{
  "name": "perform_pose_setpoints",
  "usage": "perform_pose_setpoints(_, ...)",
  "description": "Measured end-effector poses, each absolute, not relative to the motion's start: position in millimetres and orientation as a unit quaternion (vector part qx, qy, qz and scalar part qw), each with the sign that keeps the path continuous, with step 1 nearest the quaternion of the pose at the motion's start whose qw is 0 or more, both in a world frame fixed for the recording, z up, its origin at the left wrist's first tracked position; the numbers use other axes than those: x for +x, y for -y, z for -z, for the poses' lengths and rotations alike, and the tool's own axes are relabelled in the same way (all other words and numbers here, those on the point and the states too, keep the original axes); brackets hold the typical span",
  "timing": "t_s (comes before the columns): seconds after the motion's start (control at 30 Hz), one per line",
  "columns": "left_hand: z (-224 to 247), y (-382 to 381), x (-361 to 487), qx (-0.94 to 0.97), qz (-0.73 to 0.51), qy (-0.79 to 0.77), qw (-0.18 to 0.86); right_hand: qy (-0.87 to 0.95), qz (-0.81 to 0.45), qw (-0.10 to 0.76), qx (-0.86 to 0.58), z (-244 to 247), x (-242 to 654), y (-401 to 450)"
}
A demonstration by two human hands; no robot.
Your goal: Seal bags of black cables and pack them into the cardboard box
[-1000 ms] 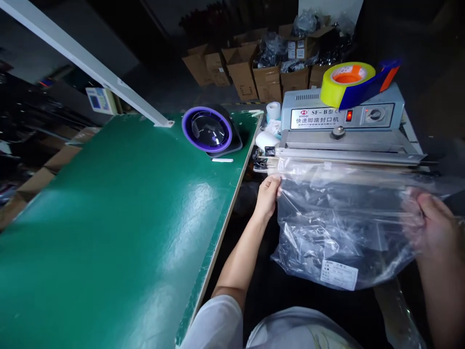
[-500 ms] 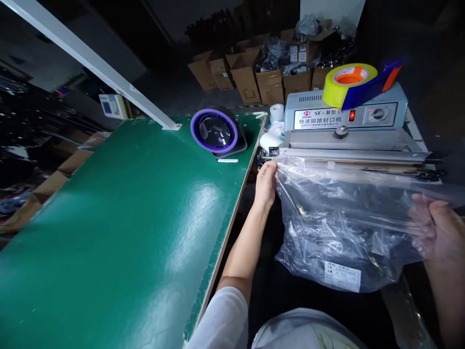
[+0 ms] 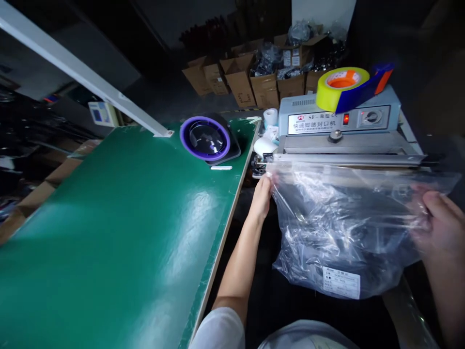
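Observation:
A large clear plastic bag with dark contents and a white printed label hangs before the blue-grey sealing machine. My left hand pinches the bag's upper left corner, beside the machine's left end. On the right, my right hand grips the bag's upper right side, its fingers partly seen through the film. The bag's top edge is stretched flat and lies along the machine's metal sealing bar. A red switch glows on the machine's front.
Yellow tape in a blue dispenser rests on the machine. White rolls stand at its left. On the green table are a purple-rimmed fan and a small white strip. Cardboard boxes stand behind.
The bag's top edge has risen to the sealing bar and is drawn straighter between my hands. The camera view has shifted slightly.

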State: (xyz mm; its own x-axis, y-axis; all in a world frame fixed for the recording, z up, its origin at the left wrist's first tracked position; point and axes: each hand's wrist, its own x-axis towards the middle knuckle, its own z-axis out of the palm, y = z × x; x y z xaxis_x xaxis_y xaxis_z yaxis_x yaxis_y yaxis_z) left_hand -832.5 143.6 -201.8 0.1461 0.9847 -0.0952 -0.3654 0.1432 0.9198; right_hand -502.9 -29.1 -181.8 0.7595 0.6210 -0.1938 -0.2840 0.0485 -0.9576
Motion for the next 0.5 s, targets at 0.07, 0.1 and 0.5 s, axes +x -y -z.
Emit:
perform_pose_setpoints(0.07,213,-131,-833,0.378,-0.497,-0.411,0.664,0.128,-0.348,0.727,-0.578,182,-503,27)
perform_pose_setpoints(0.1,218,-126,-833,0.371,-0.494,-0.416,0.667,0.126,-0.354,0.730,-0.570,183,-502,26)
perform_pose_setpoints(0.5,225,-130,-813,0.298,-0.556,-0.384,0.674,0.132,-0.358,0.752,-0.538,205,-476,3)
